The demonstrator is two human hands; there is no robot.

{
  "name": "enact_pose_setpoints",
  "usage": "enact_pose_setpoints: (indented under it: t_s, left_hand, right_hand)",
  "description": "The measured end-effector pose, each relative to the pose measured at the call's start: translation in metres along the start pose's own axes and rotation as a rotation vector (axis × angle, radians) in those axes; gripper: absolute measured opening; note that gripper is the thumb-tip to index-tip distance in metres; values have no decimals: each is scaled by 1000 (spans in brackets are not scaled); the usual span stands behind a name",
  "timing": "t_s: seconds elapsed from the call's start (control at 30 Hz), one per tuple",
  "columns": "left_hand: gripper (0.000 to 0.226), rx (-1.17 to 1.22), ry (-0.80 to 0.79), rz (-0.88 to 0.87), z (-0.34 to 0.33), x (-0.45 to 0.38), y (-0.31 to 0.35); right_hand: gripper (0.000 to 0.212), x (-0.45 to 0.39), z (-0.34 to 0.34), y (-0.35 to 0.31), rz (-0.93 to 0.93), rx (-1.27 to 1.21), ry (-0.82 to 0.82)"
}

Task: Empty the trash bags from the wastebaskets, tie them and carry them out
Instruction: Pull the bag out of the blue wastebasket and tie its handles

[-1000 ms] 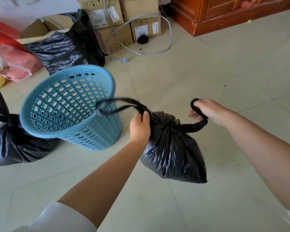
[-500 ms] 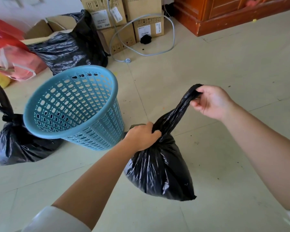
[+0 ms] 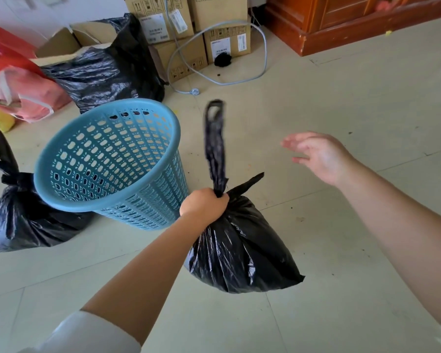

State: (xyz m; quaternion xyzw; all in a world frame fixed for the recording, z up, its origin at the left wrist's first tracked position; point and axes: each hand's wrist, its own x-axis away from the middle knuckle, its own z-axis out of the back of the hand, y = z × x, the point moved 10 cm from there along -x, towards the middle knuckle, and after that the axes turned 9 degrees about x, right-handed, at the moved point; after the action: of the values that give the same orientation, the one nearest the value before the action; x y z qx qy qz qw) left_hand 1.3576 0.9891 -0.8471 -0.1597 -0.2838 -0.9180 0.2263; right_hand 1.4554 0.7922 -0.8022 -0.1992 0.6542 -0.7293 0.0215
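Right hand [image 3: 318,156] has just released the handle loop [image 3: 215,138], now spread empty right of the trash bag [image 3: 239,245]; left hand [image 3: 204,203] grips its neck; knot likely unfinished.

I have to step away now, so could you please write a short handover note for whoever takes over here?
Left hand grips the neck of the black trash bag, held above the floor; one handle strip sticks up.
Right hand is open and holds nothing.
The blue wastebasket stands unlined. A tied bag sits on the floor left of it.
Left: finish the knot if needed, carry the bags out.
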Motion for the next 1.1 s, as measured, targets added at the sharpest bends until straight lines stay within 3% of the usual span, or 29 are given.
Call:
enact_pose_setpoints:
  t_s: [0.07,0.23,0.3,0.37,0.47,0.57,0.67,0.8,0.93,1.1]
  left_hand:
    - [29,147,-30,45,4,-3,-8]
    - [33,253,-115,16,-1,-2,4]
    - [34,236,-121,-31,-3,0,13]
    - [34,231,-113,-63,-2,3,18]
    - [33,305,-63,-48,4,3,15]
    - [41,424,-36,32,7,0,4]
    - [47,496,-164,62,-3,-1,2]
    - [30,877,-372,163,-16,6,2]
    - [30,1069,-495,294,-33,11,-4]
    - [29,1245,-469,324,-29,8,-11]
  right_hand:
    - [36,2,-3,9,-4,399,-28]
    - [72,16,-73,33,157,1113,-363]
    - [69,12,-88,46,180,1333,-394]
    - [46,7,-89,50,164,1423,-358]
    - [23,9,-85,48,105,1298,-344]
    - [35,5,-77,33,76,1214,-310]
    - [32,1,-69,12,47,1141,-295]
    - [30,12,-73,-5,-13,753,-433]
    - [36,25,-96,-10,26,608,-563]
    - [31,44,-113,19,-97,534,-833]
